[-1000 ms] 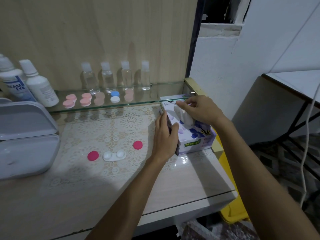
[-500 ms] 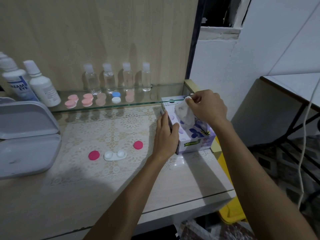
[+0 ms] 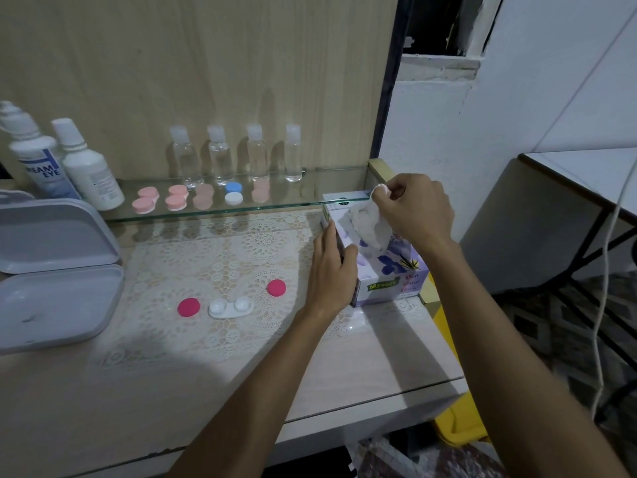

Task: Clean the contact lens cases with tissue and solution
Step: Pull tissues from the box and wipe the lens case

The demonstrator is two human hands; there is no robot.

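Observation:
A purple flowered tissue box (image 3: 393, 270) stands at the right end of the table. My left hand (image 3: 332, 270) holds its left side, thumb on top. My right hand (image 3: 413, 210) pinches a white tissue (image 3: 367, 224) that is partly drawn out of the box. An open white lens case (image 3: 230, 307) lies on the lace mat, with one pink cap (image 3: 188, 307) to its left and another pink cap (image 3: 276, 288) to its upper right. Two white solution bottles (image 3: 88, 169) stand at the far left.
On the glass shelf (image 3: 241, 208) lie several pink lens cases (image 3: 146, 200) and a blue-and-white one (image 3: 233, 193), behind them several small clear bottles (image 3: 219, 157). An open grey plastic box (image 3: 51, 270) sits at the left. A yellow bin (image 3: 458, 426) stands below the table's right edge.
My right hand has lifted, drawing the tissue further up out of the box. My left hand has stayed on the box's side.

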